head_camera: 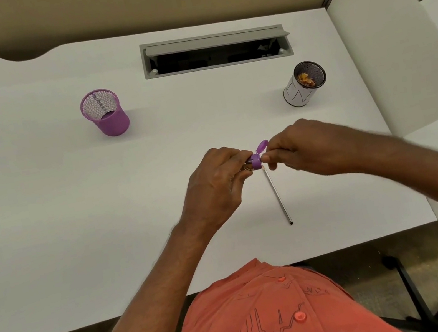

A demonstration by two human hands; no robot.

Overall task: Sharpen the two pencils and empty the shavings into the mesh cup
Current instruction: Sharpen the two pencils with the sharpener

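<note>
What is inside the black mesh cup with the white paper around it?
Orange-brown pencil shavings lie inside the black mesh cup. How deep they go cannot be seen, because the paper wrap covers the wall.

- The light was soft and even, and the white desk (42, 197) looked bright.
- Small, faint shadows lay beside the purple cup (105, 112) and the black cup (304, 83).
- There was no strong glare.
- Straight edges bent near the sides of the picture.
- The hands looked a little blurry.
</note>
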